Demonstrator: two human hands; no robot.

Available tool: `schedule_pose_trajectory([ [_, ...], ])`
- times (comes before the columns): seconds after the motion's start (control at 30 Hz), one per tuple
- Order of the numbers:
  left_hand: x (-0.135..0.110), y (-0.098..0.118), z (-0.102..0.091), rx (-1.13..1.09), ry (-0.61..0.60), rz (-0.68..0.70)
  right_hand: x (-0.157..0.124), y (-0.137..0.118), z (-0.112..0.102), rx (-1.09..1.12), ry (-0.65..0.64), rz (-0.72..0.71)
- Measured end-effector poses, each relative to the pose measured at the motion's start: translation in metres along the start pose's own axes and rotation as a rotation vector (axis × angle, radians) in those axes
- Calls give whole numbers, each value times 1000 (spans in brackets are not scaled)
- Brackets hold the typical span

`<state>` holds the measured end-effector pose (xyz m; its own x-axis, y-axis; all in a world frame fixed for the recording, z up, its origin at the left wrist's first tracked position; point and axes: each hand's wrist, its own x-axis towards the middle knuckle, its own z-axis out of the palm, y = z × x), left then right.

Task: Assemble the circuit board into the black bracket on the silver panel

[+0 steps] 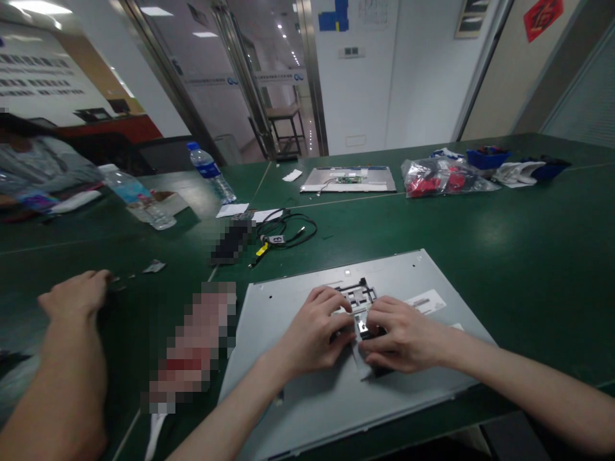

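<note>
A grey metal panel (413, 269) lies flat on the green table (519, 230) in front of me. At its middle sits a black plastic bracket (358, 296) with a small dark part under my fingers. My left hand (312, 333) and my right hand (406, 334) meet over it. Both have fingers curled and pressed onto the bracket from either side, fingertips almost touching. A white label (425, 301) is stuck on the panel just right of my right hand. What lies beneath my fingertips is hidden.
Another person's arm and hand (72, 301) rest on the table at left. A black cable (288, 229), two water bottles (211, 171), a second panel (348, 180), a bag of red parts (439, 177) and a blue tray (487, 157) lie further back.
</note>
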<state>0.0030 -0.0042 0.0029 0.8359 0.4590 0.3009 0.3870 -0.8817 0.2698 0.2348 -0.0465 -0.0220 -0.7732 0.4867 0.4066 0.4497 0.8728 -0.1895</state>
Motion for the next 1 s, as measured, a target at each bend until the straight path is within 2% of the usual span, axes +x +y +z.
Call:
schedule_pose_trajectory([
  [0.23,-1,-3,-12,15,-29,-31,0,0,3,9,-13,39],
  [0.43,-7,10,-22,103,-19,-18,0,2,3,49,41,20],
  [0.6,-2,14,-19,231,-112,22,1,1,3,57,53,26],
  [0.77,1,7,-12,223,-199,45,2,2,4,65,30,33],
  [1.0,-11,4,-9,178,-149,6,2,2,3,66,6,36],
])
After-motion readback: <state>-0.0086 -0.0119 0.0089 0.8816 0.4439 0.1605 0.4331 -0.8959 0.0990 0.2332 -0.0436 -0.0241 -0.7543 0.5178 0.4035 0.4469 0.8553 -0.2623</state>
